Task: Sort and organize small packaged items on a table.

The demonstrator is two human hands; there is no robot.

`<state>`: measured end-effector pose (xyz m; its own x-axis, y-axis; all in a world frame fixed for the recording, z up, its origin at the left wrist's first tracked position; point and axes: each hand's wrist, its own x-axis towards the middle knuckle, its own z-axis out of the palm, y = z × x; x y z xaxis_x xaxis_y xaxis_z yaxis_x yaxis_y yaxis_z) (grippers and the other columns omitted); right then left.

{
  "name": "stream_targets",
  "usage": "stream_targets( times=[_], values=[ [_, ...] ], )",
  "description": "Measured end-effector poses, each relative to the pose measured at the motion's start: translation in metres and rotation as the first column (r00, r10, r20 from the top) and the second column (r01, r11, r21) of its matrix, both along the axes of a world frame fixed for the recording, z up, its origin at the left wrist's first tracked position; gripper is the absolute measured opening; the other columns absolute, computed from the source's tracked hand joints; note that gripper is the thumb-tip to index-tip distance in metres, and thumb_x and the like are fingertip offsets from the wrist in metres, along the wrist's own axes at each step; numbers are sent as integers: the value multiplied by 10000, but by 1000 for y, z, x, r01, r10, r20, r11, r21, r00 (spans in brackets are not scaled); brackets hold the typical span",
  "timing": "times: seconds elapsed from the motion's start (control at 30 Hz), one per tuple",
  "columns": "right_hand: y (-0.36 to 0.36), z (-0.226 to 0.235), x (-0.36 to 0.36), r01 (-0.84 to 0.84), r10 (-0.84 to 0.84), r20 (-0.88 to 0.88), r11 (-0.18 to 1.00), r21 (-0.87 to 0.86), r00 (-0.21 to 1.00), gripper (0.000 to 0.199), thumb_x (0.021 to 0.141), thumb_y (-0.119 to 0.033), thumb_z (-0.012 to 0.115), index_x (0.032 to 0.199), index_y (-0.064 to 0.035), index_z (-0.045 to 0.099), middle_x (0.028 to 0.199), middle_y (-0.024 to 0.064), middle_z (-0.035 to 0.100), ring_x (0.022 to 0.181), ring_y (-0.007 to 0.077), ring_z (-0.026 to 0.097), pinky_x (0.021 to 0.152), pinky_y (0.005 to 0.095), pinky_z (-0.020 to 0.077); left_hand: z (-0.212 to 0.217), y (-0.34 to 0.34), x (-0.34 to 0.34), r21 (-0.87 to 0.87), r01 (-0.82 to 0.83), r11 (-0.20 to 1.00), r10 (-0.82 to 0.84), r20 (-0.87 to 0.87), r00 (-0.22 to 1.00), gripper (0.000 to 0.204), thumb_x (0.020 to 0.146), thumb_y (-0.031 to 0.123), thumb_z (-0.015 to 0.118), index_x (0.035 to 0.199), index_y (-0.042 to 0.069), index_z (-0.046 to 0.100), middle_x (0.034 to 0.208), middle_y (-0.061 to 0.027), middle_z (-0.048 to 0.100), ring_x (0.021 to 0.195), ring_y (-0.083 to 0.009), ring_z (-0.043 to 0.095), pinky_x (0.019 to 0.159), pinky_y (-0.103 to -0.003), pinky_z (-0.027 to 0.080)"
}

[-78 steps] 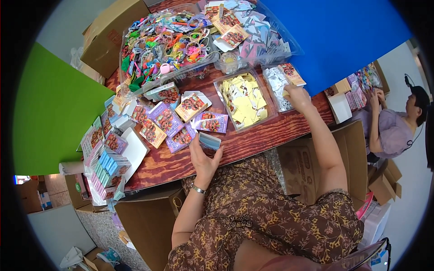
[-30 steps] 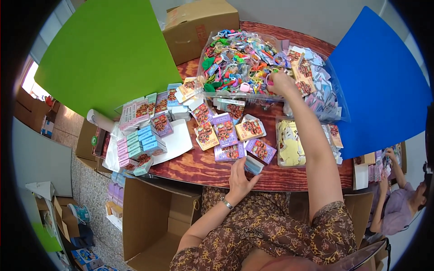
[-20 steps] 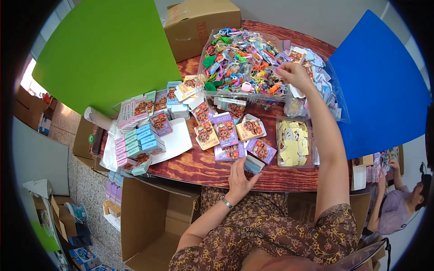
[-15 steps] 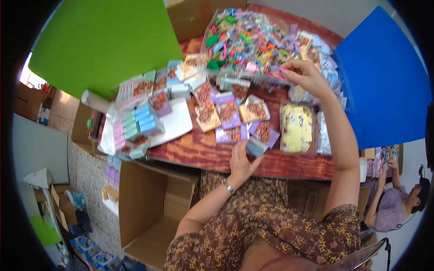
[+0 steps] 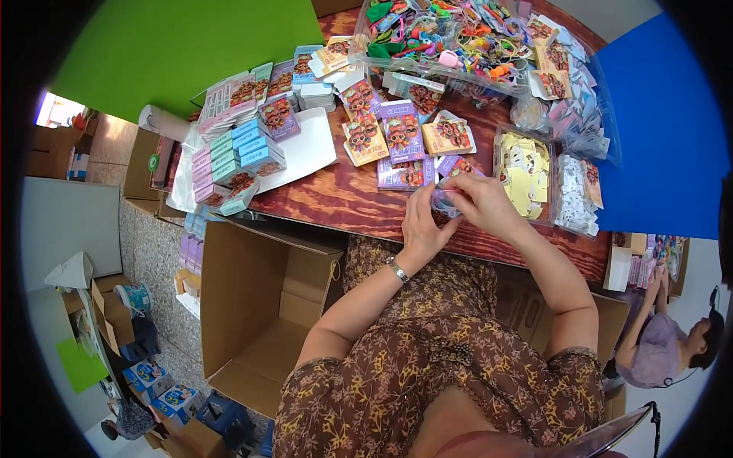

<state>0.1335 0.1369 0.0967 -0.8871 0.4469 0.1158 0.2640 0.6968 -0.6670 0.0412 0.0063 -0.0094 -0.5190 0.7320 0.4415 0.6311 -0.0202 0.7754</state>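
My left hand [image 5: 426, 227] is closed around a small light-blue carton [image 5: 443, 201] at the table's near edge, its top end facing up. My right hand [image 5: 486, 204] meets it from the right, fingertips pinched at the carton's mouth; the small thing between them is mostly hidden. Just beyond my hands lie printed small cartons, among them a purple carton [image 5: 402, 133], a yellow carton [image 5: 363, 140] and a cream carton [image 5: 449, 136]. A clear bin of colourful small trinkets [image 5: 458, 38] stands at the far side.
A clear tray of yellow cards [image 5: 524, 175] and a tray of white packets [image 5: 577, 200] stand to the right. Stacked cartons [image 5: 235, 156] sit on the left by a white sheet [image 5: 305, 156]. An open cardboard box [image 5: 252, 305] stands below; another person [image 5: 664, 343] works at far right.
My right hand has come from the trinket bin down to the carton in my left hand. Both hands are now together, and the view has shifted so the table sits higher.
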Motion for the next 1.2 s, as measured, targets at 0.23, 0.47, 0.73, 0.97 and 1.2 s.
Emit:
stream_targets(
  times=[0.23,0.47,0.73,0.97,1.2],
  values=[
    [1,-7,6,42,-56,39,958,285,998,189,908,-181,698,1081,-106,689,926,119,662,843,343,659,737,433,561,-1,0,1,26,-1,1000,1,-10,1000,887,713,161,894,1432,-19,406,1293,-233,548,1176,-412,560,982,-472,488],
    [1,3,10,-160,162,37,865,475,986,320,791,-172,783,1094,-126,694,1130,84,642,976,279,634,765,400,558,0,0,-2,11,1,1000,-1,2,1000,898,715,141,890,1442,-28,391,1315,-241,529,1204,-418,540,1006,-474,477],
    [-8,-11,32,-124,170,-32,823,555,985,399,740,-136,846,1106,-91,695,1237,162,599,1075,359,626,817,422,561,-3,-5,-2,6,8,1000,-8,1,1000,906,705,140,893,1447,0,392,1326,-237,514,1218,-422,526,1019,-483,469],
    [-37,-75,42,286,-247,-322,955,80,914,412,786,-95,847,1134,-42,632,1162,157,623,1010,351,662,803,402,571,-12,-8,-5,76,18,997,-14,-50,999,803,688,141,905,1335,15,448,1314,-219,526,1154,-416,575,941,-478,524],
    [-45,-86,37,342,-244,-465,930,138,851,324,807,-58,829,1085,-21,665,1075,157,668,865,295,708,723,362,581,-9,-8,-5,100,-18,995,23,-45,999,806,698,168,914,1331,20,438,1240,-215,578,1127,-411,604,943,-469,522]
  ],
)
